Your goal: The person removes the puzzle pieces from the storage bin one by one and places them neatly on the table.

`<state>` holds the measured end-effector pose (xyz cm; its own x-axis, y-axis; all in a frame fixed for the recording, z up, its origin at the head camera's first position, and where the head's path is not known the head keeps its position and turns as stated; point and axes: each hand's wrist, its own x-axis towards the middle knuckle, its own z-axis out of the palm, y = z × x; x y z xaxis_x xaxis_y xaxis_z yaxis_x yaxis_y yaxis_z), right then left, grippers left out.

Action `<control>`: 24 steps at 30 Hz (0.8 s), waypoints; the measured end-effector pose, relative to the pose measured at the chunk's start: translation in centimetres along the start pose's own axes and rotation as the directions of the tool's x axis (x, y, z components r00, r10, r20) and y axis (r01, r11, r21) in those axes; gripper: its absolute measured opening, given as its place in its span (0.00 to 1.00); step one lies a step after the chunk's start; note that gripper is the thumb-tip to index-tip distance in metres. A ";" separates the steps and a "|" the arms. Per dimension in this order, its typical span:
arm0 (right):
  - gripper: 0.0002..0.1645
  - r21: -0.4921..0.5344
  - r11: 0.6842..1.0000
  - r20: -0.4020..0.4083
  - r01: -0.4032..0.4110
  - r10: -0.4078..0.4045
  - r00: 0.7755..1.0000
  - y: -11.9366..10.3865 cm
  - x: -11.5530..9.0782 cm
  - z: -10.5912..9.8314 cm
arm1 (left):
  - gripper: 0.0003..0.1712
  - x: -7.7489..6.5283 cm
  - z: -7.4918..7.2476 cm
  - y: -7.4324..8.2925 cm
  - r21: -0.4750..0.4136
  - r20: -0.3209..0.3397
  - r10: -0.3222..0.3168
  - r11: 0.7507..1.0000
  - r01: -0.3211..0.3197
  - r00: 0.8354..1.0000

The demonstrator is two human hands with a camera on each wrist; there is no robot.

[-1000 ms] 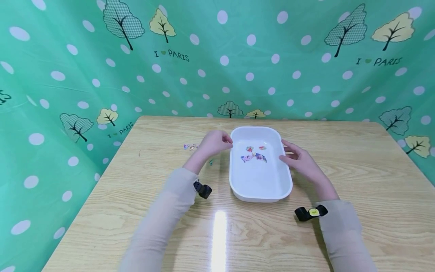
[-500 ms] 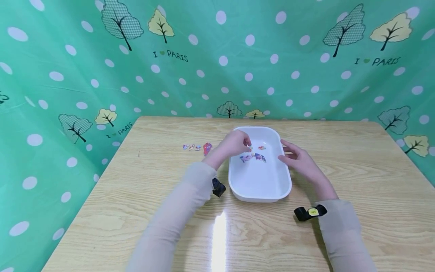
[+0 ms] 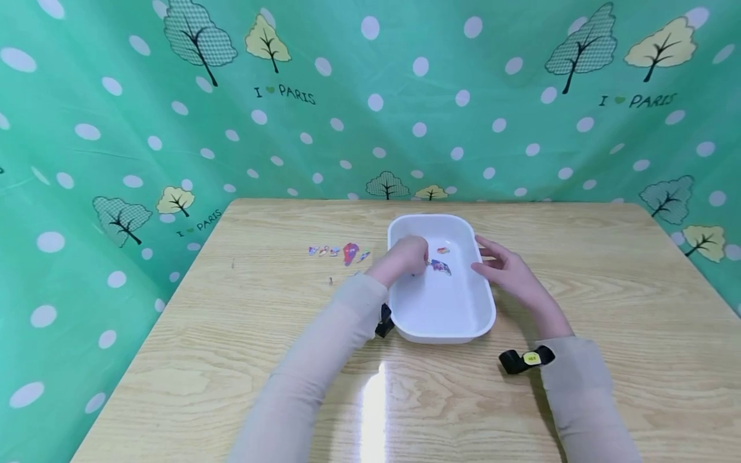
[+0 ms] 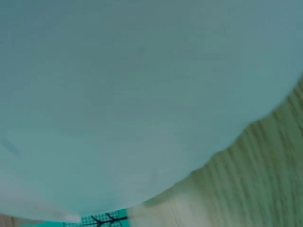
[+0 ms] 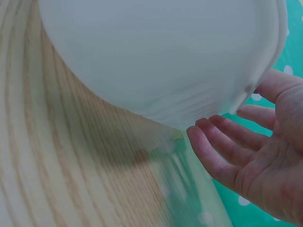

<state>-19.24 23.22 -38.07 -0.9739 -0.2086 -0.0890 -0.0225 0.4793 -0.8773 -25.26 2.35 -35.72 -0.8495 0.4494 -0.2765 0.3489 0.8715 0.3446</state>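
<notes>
In the head view my left hand (image 3: 410,254) reaches over the left rim into a white plastic basin (image 3: 442,315), its fingers bent down toward the bottom. A purple-blue sticker-like cutout (image 3: 440,266) lies right by the fingertips; what they hold, if anything, I cannot tell. A small red-and-yellow cutout (image 3: 443,250) lies just beyond. My right hand (image 3: 502,267) holds the basin's right rim, thumb at the edge. In the right wrist view its fingers (image 5: 227,142) touch the outer wall. The left wrist view shows mostly the basin's pale outer wall (image 4: 142,94).
Left of the basin, several small cutouts lie in a row on the wooden table (image 3: 243,360), among them a red-and-purple one (image 3: 350,253). A tiny piece (image 3: 330,281) lies nearer. A green dotted curtain (image 3: 324,128) hangs behind the table.
My left hand has moved from the basin's left rim rightward and down into it, now covering a pink-purple cutout. More of the cutout row shows on the table. The right hand has stayed put.
</notes>
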 end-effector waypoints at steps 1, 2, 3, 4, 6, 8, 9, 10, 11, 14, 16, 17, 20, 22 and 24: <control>0.39 0.000 1.000 0.000 0.003 -0.003 1.000 0.0 0.0 0.0 | 0.07 0.0 0.1 0.0 0.018 -0.002 -0.003 1.000 0.003 1.000; 0.39 0.000 1.000 -0.001 0.002 -0.002 1.000 0.0 0.1 0.0 | 0.06 0.0 0.2 0.0 0.038 -0.005 -0.003 0.999 0.003 1.000; 0.39 0.001 1.000 -0.001 0.002 -0.002 1.000 -0.1 0.1 0.1 | 0.06 0.0 0.3 0.0 0.049 -0.005 -0.006 0.999 0.006 1.000; 0.39 0.000 1.000 -0.001 -0.002 0.002 1.000 -0.1 0.1 0.1 | 0.06 0.0 0.3 0.0 0.061 -0.006 -0.009 0.998 0.009 1.000; 0.39 -0.001 1.000 -0.002 -0.006 0.006 1.000 -0.2 0.1 0.1 | 0.06 0.0 0.4 0.0 0.087 -0.009 -0.011 0.996 0.011 1.000; 0.39 -0.003 1.000 -0.001 -0.007 0.007 1.000 -0.2 0.1 0.1 | 0.06 0.0 0.5 0.0 0.095 -0.004 -0.016 0.995 0.016 1.000; 0.39 -0.001 1.000 0.000 -0.006 0.006 1.000 -0.3 0.1 0.1 | 0.06 0.0 0.5 0.1 0.099 -0.001 -0.017 0.995 0.017 1.000; 0.39 0.000 1.000 0.000 -0.004 0.004 1.000 -0.3 0.1 0.1 | 0.06 0.0 0.5 0.0 0.104 0.000 -0.016 0.994 0.016 1.000; 0.39 0.001 1.000 0.001 -0.002 0.002 1.000 -0.3 0.0 0.1 | 0.06 0.0 0.5 0.0 0.106 0.001 -0.014 0.994 0.014 1.000; 0.38 0.002 1.000 -0.001 -0.003 0.003 1.000 -0.3 0.0 0.1 | 0.06 0.0 0.6 -0.1 0.118 -0.003 0.004 0.993 -0.004 1.000; 0.39 -0.003 1.000 0.000 -0.010 0.010 1.000 -0.3 0.0 0.1 | 0.06 0.0 0.7 -0.1 0.107 -0.010 0.016 0.994 -0.015 1.000; 0.39 -0.005 1.000 -0.001 -0.013 0.013 1.000 -0.3 0.0 0.1 | 0.07 0.0 0.7 -0.1 0.097 -0.014 0.022 0.995 -0.020 1.000; 0.39 -0.009 1.000 -0.003 -0.023 0.023 1.000 -0.3 0.0 0.2 | 0.06 0.0 0.8 -0.2 0.038 -0.023 0.028 0.999 -0.027 0.999; 0.39 -0.010 1.000 -0.003 -0.022 0.022 1.000 -0.3 0.1 0.2 | 0.06 0.0 0.8 -0.3 -0.005 -0.026 0.026 1.000 -0.026 0.999; 0.39 -0.006 1.000 -0.004 -0.023 0.023 1.000 -0.2 0.1 0.2 | 0.05 0.0 0.7 -0.3 -0.039 -0.036 0.027 0.999 -0.028 0.999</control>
<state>-19.25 22.92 -37.97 -0.9751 -0.1940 -0.1074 -0.0013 0.4894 -0.8720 -25.12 2.21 -36.48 -0.8535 0.4652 -0.2348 0.3572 0.8503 0.3865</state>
